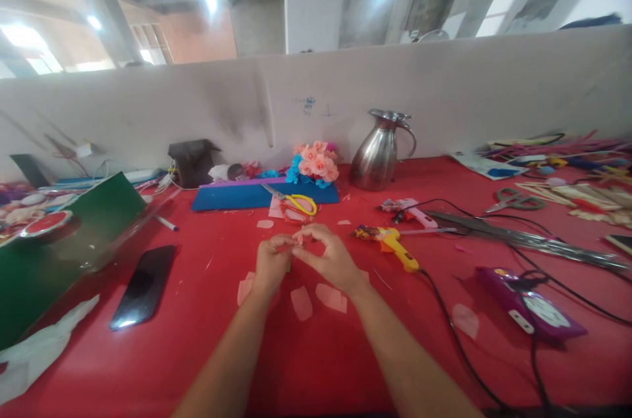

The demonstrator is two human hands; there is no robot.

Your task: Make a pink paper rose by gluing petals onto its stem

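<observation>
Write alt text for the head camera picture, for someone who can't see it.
The left hand and right hand pinch a small pink piece between them above a red table. Pink paper petals lie by the wrists; a glue gun, scissors, a phone and a steel jug sit around.

One head-worn camera looks forward and down, near the left hand [270,261] and right hand [330,259], across the red table [148,372].
</observation>
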